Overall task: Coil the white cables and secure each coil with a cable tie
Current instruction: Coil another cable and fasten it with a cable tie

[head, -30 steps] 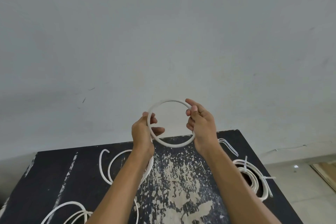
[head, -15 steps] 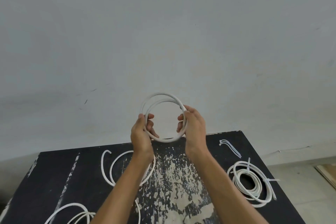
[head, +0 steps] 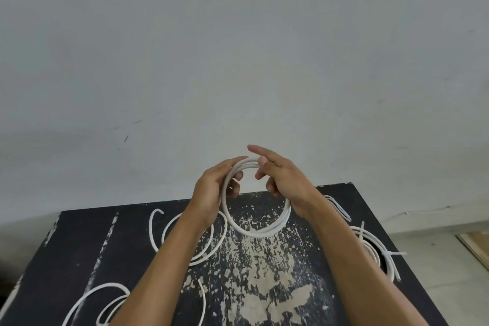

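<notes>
I see both hands up over the far end of the worn black desk w/ flaked paint [head: 264, 286], holding a white round cable coil of a few loops [head: 260, 230] between them, lifted off the surface in front of the grey wall [head: 238, 47]. Left hand [head: 211, 188]: grip closed round the coil's left side, thumb along the top of the loop, fingers curled inside the ring. Right hand [head: 285, 182]: thumb and lower fingers pinch the coil's upper right side; index finger sticks out straight over the top, not on the cable. Coil's bottom arc hangs below both wrists.

On the desk: loose white cable in open curves [head: 169, 235] under the left forearm, another loose white cable loop [head: 92, 299] at near left. Right side, partly behind the right forearm, a finished white coil bound w/ cable ties [head: 381, 251], tie tails poking out. Small bunch of spare white cable ties [head: 340, 206] lies just beyond it, near the far right corner.
</notes>
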Available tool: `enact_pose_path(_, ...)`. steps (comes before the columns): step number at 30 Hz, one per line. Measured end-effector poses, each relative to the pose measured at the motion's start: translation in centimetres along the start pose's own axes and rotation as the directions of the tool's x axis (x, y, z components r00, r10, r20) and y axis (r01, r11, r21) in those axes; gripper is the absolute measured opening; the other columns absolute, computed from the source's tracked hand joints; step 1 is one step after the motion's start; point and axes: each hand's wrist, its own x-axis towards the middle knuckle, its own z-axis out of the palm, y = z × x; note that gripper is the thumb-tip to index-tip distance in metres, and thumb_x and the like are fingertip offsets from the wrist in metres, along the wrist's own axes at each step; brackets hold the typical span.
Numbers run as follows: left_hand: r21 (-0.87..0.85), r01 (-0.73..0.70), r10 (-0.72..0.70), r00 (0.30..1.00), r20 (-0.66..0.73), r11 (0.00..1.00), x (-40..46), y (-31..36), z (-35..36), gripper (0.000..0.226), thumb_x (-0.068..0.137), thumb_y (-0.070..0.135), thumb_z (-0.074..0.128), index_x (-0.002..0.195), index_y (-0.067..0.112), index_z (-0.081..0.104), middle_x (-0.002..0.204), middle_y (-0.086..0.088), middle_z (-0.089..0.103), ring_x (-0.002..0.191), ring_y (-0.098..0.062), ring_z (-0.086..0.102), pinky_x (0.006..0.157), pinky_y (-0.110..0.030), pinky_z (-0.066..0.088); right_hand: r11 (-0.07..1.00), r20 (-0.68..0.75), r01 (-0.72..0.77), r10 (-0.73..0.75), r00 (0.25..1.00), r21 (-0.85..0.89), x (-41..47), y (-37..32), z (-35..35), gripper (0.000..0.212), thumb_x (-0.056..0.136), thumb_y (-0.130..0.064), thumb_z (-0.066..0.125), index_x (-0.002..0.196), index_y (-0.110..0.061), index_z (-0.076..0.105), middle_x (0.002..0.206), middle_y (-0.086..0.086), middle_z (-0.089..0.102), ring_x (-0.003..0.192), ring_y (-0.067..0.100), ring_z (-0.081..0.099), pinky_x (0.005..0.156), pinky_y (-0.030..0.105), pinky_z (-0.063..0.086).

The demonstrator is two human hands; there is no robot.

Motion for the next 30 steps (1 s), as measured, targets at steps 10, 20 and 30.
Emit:
enact_pose_path(10, -0.218, -0.039, -0.012, 0.973, -0.229, 0.975, 0.2, -0.4, 0.3, 0.033, 0.100, 0.005, 0.052, 0.097, 0.018, 0.082, 0.082, -0.010, 0.074, 0.051, -0.014, 0.051, 0.051, -0.019, 0.044, 0.998, -0.119, 0.069, -0.067, 0.991, 0.009, 0.4, 1.7, 0.9, 0.032, 0.108, -0.030, 0.050, 0.135, -0.037, 0.065, 0.078, -0.010, 0.068, 0.058, 0.010, 0.046, 0.056, 0.024, 0.044)
enact_pose_path(20, 0.016, -0.077, 0.079, 0.990, -0.117, 0.997, -0.1, -0.8, -0.5, 0.028, 0.103, 0.006, 0.049, 0.115, 0.011, 0.073, 0.095, -0.017, 0.077, 0.058, -0.023, 0.062, 0.058, -0.030, 0.055, 0.979, -0.378, 0.061, 0.017, 0.926, 0.195, 0.4, 3.4, 1.5, 0.031, 0.107, -0.018, 0.050, 0.102, -0.026, 0.079, 0.068, -0.009, 0.066, 0.052, 0.006, 0.043, 0.052, 0.024, 0.040)
enact_pose_path(30, 0.362, 0.108, -0.146, 0.986, 0.077, 0.926, -2.3, -3.9, -3.5, 0.049, 0.097, 0.054, 0.049, 0.110, 0.009, 0.065, 0.112, -0.016, 0.070, 0.097, -0.026, 0.067, 0.084, -0.040, 0.060, 0.918, -0.533, 0.093, 0.139, 0.835, 0.386, 1.1, 3.8, 1.1, 0.026, 0.106, -0.016, 0.053, 0.103, -0.018, 0.079, 0.067, -0.010, 0.067, 0.052, 0.004, 0.042, 0.056, 0.024, 0.039)
